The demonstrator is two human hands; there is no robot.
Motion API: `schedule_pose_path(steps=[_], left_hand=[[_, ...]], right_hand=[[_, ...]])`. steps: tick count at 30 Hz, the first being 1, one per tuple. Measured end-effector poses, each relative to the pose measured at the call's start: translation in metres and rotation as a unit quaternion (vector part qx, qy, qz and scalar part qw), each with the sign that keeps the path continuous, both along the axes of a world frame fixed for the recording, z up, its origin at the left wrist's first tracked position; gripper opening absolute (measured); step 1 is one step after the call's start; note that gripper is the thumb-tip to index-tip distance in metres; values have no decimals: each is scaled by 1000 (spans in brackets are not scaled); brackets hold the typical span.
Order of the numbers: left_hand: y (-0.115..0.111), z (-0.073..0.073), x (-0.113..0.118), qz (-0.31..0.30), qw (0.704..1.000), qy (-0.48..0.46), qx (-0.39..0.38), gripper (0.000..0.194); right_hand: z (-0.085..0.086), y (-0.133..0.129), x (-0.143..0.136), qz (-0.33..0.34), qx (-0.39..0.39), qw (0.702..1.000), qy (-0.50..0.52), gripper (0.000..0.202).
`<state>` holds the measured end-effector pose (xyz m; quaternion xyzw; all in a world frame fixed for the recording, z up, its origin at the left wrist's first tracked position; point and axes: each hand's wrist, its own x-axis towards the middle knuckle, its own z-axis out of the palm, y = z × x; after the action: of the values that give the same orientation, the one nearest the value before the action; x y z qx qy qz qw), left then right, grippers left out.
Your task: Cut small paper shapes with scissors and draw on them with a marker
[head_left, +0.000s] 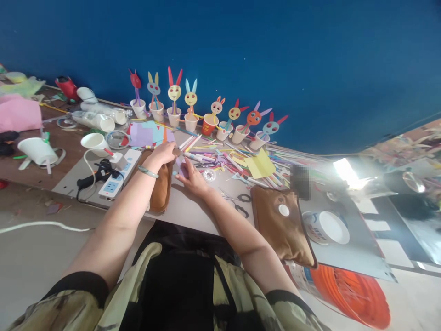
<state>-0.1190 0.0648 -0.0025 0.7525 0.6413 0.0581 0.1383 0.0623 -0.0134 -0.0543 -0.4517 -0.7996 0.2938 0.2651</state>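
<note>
My left hand (pixel 166 152), with a bangle (pixel 148 172) on its wrist, reaches over the top of a long brown pouch (pixel 160 189). Its fingers are bent down and small; what they hold, if anything, is hidden. Close on its right, my right hand (pixel 193 178) rests at a small purple paper piece (pixel 182 168), with thumb and fingers apart. A white tape roll (pixel 209 175) lies just right of that hand. Pens and coloured sticks (pixel 227 161) are heaped beyond both hands, and purple paper sheets (pixel 140 134) lie behind the left one.
Several paper rabbit figures in cups (pixel 174 117) line the blue wall. A power strip (pixel 119 177) and white cup (pixel 94 142) are on the left. Scissors (pixel 241 207), a brown cushion (pixel 275 220) and a white tub (pixel 330 227) are on the right, above an orange basket (pixel 354 294).
</note>
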Motion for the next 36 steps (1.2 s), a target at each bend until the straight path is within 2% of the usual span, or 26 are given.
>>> schedule_pose_path(steps=[4,8,13,17,22,28,33,36], left_hand=[[0,1,-10,22,998,-59,-12,61],[0,2,-19,26,993,-113,-20,63],[1,-1,-25,12,984,-174,-20,52],[2,-2,-28,4,978,-209,-22,43],[0,1,-29,-26,980,-197,-25,43],[-5,3,-25,-78,985,-153,7,34],[-9,8,-17,-63,991,-115,-42,27],[-12,12,-12,-82,990,-82,-74,16]], right_hand=[[3,2,5,5,-4,1000,17,66],[7,0,6,8,54,997,-53,54],[10,-4,2,33,85,988,-127,50],[9,-7,-1,70,91,981,-155,57],[9,-11,-4,84,97,976,-175,76],[13,-10,-12,81,78,976,-186,79],[7,-4,-13,90,71,980,-162,85],[3,-4,-7,91,62,986,-128,88]])
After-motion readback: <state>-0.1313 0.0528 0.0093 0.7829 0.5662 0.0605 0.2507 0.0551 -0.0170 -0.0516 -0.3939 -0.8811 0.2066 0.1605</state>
